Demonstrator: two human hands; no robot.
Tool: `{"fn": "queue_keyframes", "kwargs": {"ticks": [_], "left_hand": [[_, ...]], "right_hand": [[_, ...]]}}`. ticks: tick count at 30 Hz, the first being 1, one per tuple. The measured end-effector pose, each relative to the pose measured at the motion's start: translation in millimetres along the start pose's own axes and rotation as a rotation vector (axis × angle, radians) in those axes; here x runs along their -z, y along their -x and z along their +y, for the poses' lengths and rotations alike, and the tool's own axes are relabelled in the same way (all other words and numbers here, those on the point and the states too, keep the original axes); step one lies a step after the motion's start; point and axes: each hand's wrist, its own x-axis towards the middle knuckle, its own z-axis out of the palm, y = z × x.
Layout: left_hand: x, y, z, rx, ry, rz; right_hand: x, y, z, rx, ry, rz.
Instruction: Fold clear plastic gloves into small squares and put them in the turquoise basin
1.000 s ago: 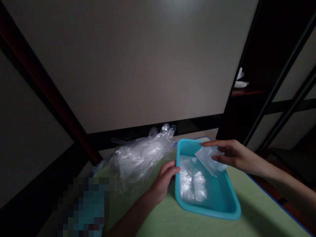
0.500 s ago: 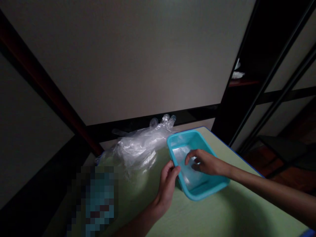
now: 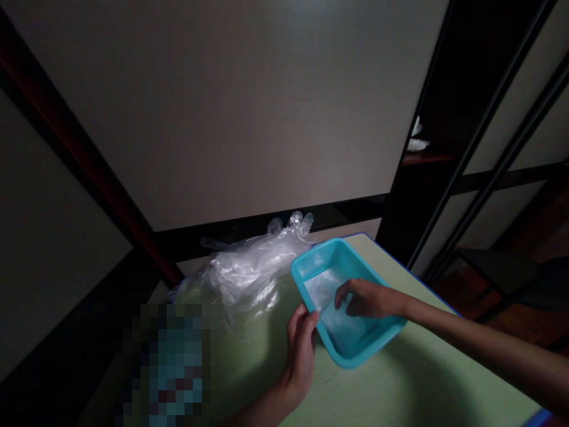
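A turquoise plastic basin (image 3: 331, 347), rectangular with rounded corners, is tilted over the green tabletop. My left hand (image 3: 302, 350) grips its left rim, thumb on top and fingers outside. Inside the basin is my right hand (image 3: 367, 298), its fingers bent and apart, with nothing visible in them. Below those fingers, a whitish translucent sheet (image 3: 326, 287) covers the basin's floor; whether the fingertips touch it is unclear. Beyond my left hand, a crumpled heap of clear disposable plastic gloves (image 3: 253, 264) lies at the table's back edge.
The green table (image 3: 355, 397) with blue edging stands against a pale cabinet panel (image 3: 267, 118). A pixelated blue-green item (image 3: 175, 362) lies at the left. Right of the table are a dark chair (image 3: 511, 276) and an open shelf (image 3: 429, 157) holding whitish items.
The basin has shifted slightly left and tilted more, with my left hand on its rim. My right hand's fingers have drawn a little closer together inside it. The view has moved slightly.
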Motion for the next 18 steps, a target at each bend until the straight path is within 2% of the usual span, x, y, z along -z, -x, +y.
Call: {"fn": "queue_keyframes", "kwargs": {"ticks": [4, 9, 14, 18], "left_hand": [[2.0, 1.8, -4.9, -0.017, 0.0, 0.025], [1.3, 6.9, -3.7, -0.022, -0.03, -0.009], [0.0, 9.7, -2.2, -0.046, -0.042, -0.009], [0.2, 9.9, -2.8, -0.046, -0.049, -0.002]], "right_hand": [[-3.1, 6.3, -4.2, -0.038, 0.133, 0.014], [-9.6, 8.7, -7.0, -0.073, 0.253, -0.039], [-1.5, 11.2, -11.9, -0.081, 0.364, -0.14], [6.2, 11.4, -18.4, -0.083, 0.459, -0.148]]}}
